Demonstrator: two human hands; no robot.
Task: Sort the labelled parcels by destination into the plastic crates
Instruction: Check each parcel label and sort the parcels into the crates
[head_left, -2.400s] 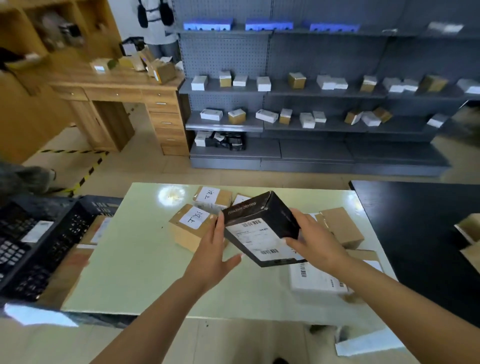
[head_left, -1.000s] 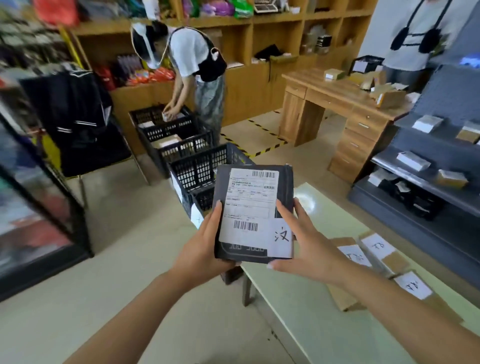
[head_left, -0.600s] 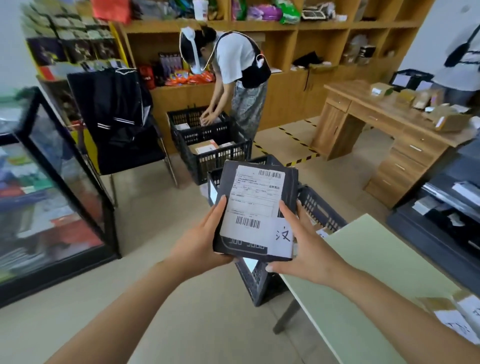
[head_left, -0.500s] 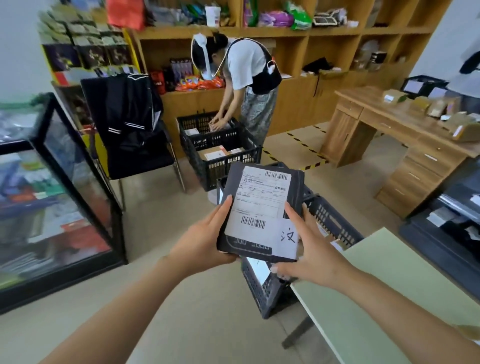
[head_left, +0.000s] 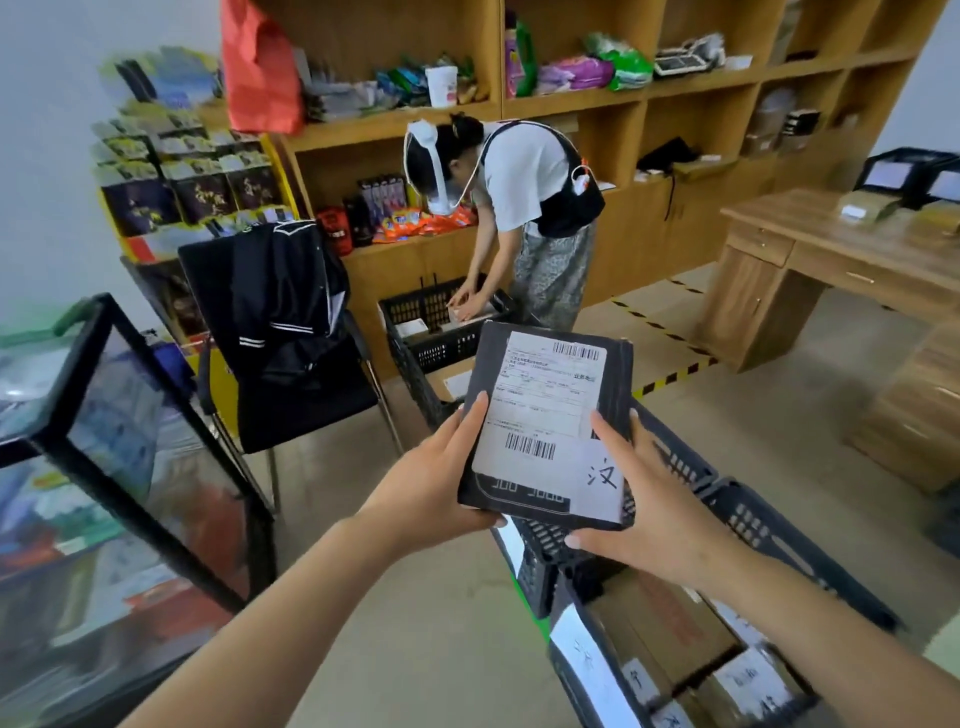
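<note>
Wooden shelves (head_left: 649, 98) line the back wall, where another person (head_left: 524, 208) bends over a far crate (head_left: 431, 338). I hold the black parcel (head_left: 550, 426) upright, label facing me, above a black crate (head_left: 727, 499). My left hand (head_left: 431, 483) grips its left edge; my right hand (head_left: 649, 509) grips the lower right corner. A nearer crate (head_left: 582, 675) below holds labelled boxes (head_left: 675, 639)

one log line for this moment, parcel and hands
step: carry | black parcel label up, over black crates | left hand grips left edge | right hand grips right edge | not yet dropped
</note>
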